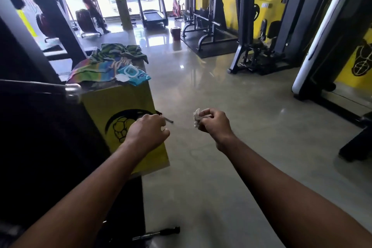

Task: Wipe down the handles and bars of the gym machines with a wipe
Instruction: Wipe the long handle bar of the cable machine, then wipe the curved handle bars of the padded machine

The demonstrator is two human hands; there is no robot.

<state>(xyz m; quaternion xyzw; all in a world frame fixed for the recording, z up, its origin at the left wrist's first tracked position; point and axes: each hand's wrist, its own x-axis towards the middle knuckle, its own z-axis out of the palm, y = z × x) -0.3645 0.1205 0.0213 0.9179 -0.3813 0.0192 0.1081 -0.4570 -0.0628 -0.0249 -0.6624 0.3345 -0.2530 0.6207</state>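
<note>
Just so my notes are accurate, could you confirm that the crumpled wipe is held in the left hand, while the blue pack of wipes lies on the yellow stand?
Not quite: the crumpled wipe is pinched in the right hand, not the left hand, as the head view shows. The blue pack of wipes does lie on the yellow stand.
</note>
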